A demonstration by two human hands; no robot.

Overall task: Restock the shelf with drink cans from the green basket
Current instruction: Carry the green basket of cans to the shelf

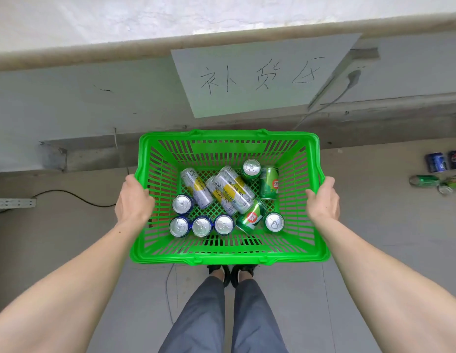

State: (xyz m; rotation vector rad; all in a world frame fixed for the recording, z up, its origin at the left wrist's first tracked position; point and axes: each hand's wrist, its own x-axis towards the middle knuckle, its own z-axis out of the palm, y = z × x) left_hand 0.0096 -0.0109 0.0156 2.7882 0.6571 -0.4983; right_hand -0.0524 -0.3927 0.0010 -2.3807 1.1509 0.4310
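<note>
I hold a green plastic basket (229,256) in front of me, above the floor. My left hand (134,200) grips its left rim and my right hand (322,198) grips its right rim. Inside lie several drink cans: tall white cans with yellow labels (232,191) on their sides in the middle, blue cans (201,226) upright along the near left, and green cans (268,183) on the right, some upright and some tipped. No shelf with stock shows in this view.
A white sheet with handwritten characters (262,75) lies on a grey ledge ahead. Loose blue cans (437,163) and crushed green cans (425,180) sit on the floor at the right. A black cable (74,197) runs across the floor at the left. My feet (232,272) are below the basket.
</note>
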